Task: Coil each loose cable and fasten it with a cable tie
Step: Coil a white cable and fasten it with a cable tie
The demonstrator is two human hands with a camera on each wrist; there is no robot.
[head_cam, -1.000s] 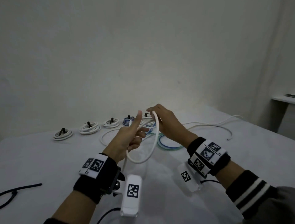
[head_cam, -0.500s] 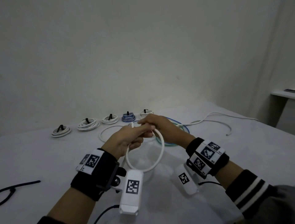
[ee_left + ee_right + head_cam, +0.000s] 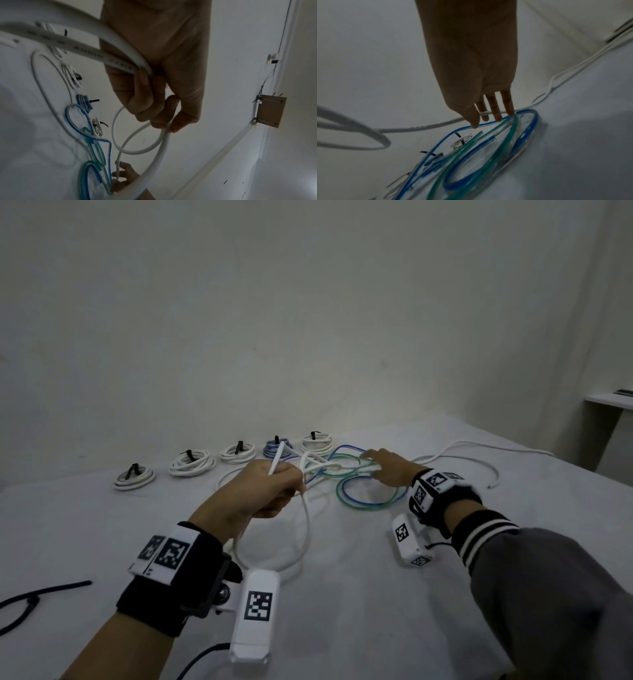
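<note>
My left hand [image 3: 270, 491] grips a white cable [image 3: 305, 529] gathered into loops, its fingers [image 3: 154, 94] curled round the strands; one loop hangs below the fist. The same white cable [image 3: 426, 126] trails right across the table. My right hand [image 3: 383, 467] reaches forward with straight fingers [image 3: 494, 109], its tips touching the white cable where it lies over the loose blue and green cables [image 3: 370, 491]. Black cable ties [image 3: 37, 597] lie at the near left edge.
Several coiled cables fastened with black ties [image 3: 191, 462] stand in a row at the back of the white table [image 3: 342, 628]. More loose white cable [image 3: 479, 450] runs off at the far right. A white shelf [image 3: 609, 402] stands at the right edge.
My right hand let go of the loop at the left hand and reached right and forward onto the trailing cable. The left hand now holds the loops alone, lower down.
</note>
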